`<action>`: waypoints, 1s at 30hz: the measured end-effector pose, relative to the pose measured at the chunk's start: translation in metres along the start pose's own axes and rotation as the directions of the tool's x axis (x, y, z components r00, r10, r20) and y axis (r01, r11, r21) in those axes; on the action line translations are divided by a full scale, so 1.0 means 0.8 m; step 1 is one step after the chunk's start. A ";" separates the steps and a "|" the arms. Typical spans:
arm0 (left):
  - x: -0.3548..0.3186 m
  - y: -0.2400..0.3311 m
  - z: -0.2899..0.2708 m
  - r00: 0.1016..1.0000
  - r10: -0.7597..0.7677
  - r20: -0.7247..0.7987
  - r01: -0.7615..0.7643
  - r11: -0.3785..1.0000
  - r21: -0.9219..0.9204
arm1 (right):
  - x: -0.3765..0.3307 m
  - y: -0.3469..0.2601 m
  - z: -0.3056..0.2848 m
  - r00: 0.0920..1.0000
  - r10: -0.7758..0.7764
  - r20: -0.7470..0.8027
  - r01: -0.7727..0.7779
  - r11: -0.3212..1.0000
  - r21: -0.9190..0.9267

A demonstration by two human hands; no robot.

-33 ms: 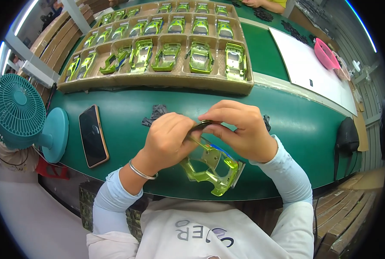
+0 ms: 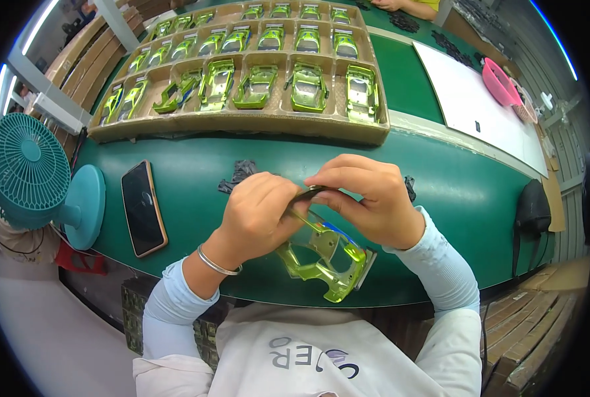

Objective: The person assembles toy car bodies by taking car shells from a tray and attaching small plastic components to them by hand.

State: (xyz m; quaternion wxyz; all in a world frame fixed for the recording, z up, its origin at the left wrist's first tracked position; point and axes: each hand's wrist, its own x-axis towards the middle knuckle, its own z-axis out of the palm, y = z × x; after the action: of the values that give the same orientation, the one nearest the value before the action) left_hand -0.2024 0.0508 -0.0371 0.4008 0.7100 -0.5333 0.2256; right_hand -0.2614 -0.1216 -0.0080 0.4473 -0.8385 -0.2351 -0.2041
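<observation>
A shiny, bright green toy car body shell (image 2: 303, 270) hangs tilted between my hands over the front of the table, its hollow side and window openings showing. My left hand (image 2: 258, 208) is closed around its upper end, the fingers partly hiding it. Against that end lies a thin dark piece (image 2: 304, 195), which the thumb and forefinger of my right hand (image 2: 371, 198) pinch. Whether that piece is fixed to the shell cannot be made out. Small black parts (image 2: 244, 172) lie on the table just beyond my left hand, and another black part (image 2: 409, 188) is beside my right hand.
A divided cardboard tray (image 2: 242, 132) of green car shells stands across the far side of the green table (image 2: 467, 198). To the left are a phone (image 2: 144, 208) and a teal fan (image 2: 30, 165). A white board (image 2: 487, 122), pink basket (image 2: 499, 83) and black bag (image 2: 532, 208) are right.
The lower end of the car body shell has tipped very slightly down and to the right. Both hands keep their place and hold.
</observation>
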 end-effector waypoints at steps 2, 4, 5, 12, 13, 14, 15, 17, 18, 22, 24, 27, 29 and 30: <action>-0.001 0.002 -0.002 1.000 0.011 0.014 -0.010 1.000 -0.004 | 0.000 -0.004 -0.001 1.000 0.002 0.014 -0.002 1.000 0.014; -0.001 0.004 -0.003 1.000 0.017 0.026 -0.016 1.000 -0.006 | -0.001 -0.008 -0.002 0.999 0.003 0.034 -0.004 1.000 0.030; -0.001 0.006 -0.006 0.999 0.038 0.024 -0.038 0.999 0.009 | -0.002 -0.011 -0.002 0.999 -0.017 0.035 0.017 1.000 -0.014; 0.002 0.001 -0.003 0.994 0.101 0.043 -0.102 0.994 0.030 | 0.004 -0.008 0.004 0.995 -0.096 0.036 0.097 0.995 -0.028; 0.002 0.002 -0.001 0.994 0.100 0.040 -0.101 0.994 0.028 | 0.003 -0.008 0.004 0.995 -0.095 0.038 0.096 0.995 -0.029; 0.001 0.003 -0.001 0.994 0.103 0.031 -0.104 0.994 0.029 | 0.001 -0.010 0.006 0.993 -0.110 0.029 0.112 0.990 -0.081; 0.000 0.005 -0.001 0.994 0.107 0.021 -0.108 0.994 0.029 | -0.001 -0.011 0.007 0.992 -0.126 0.020 0.128 0.983 -0.133; -0.003 0.007 -0.002 0.995 0.085 0.044 -0.087 0.996 0.033 | -0.003 -0.009 0.006 0.993 -0.112 0.036 0.116 0.983 -0.141; -0.004 0.007 -0.001 0.996 0.066 0.067 -0.069 0.997 0.036 | -0.004 -0.008 0.005 0.994 -0.098 0.050 0.105 0.983 -0.151; -0.004 0.007 0.004 0.995 -0.040 0.092 0.042 0.999 -0.016 | 0.005 0.001 -0.007 0.977 0.153 0.150 -0.182 0.962 0.203; -0.003 0.011 0.003 0.994 -0.108 0.007 0.108 0.990 -0.090 | 0.007 0.004 -0.011 0.989 0.086 0.116 -0.106 0.979 0.172; 0.004 0.005 -0.003 0.993 -0.094 0.076 0.110 0.961 -0.252 | 0.006 -0.001 -0.016 0.999 0.021 0.046 -0.025 0.996 0.091; 0.011 0.004 -0.014 0.981 -0.148 0.127 0.185 0.908 -0.375 | 0.006 -0.006 -0.019 1.000 0.024 0.005 -0.024 0.999 0.047; 0.012 0.000 -0.019 0.971 -0.177 0.162 0.222 0.919 -0.327 | 0.006 -0.008 -0.021 1.000 -0.014 0.021 0.014 1.000 -0.019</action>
State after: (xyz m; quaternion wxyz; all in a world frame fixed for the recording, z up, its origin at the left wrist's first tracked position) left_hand -0.1978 0.0573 -0.0209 0.5038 0.6931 -0.5140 0.0410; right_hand -0.2631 -0.1318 0.0075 0.4355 -0.8430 -0.2437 -0.2006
